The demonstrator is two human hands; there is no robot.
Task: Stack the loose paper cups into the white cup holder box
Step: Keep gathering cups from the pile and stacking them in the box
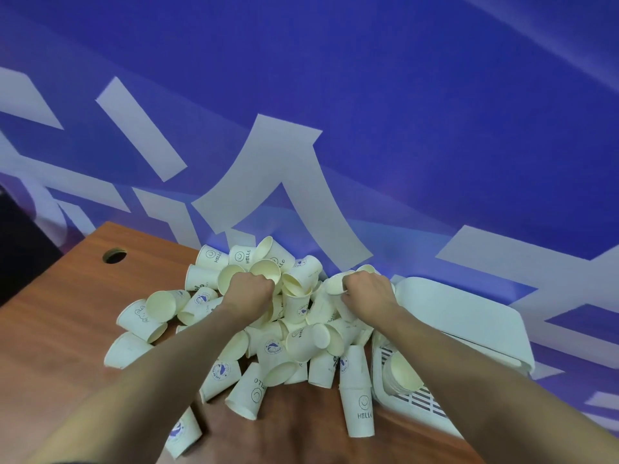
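Observation:
A big heap of loose white paper cups (294, 333), printed with smileys, "HELLO" and blue logos, lies on the brown table (60, 329). My left hand (249, 289) reaches into the top of the heap and grips the rim of a cup (266, 269). My right hand (366, 291) is at the heap's right side, its fingers curled round a cup (335, 284). The white cup holder box (418, 406) lies open at the right with stacked cups (402, 370) inside; its lid (449, 309) stands behind it.
A blue wall with white shapes rises right behind the table. A round cable hole (114, 255) is in the table at the far left. Two nested cups (358, 396) stand upside down beside the box. A dark object (20, 242) sits at the left edge.

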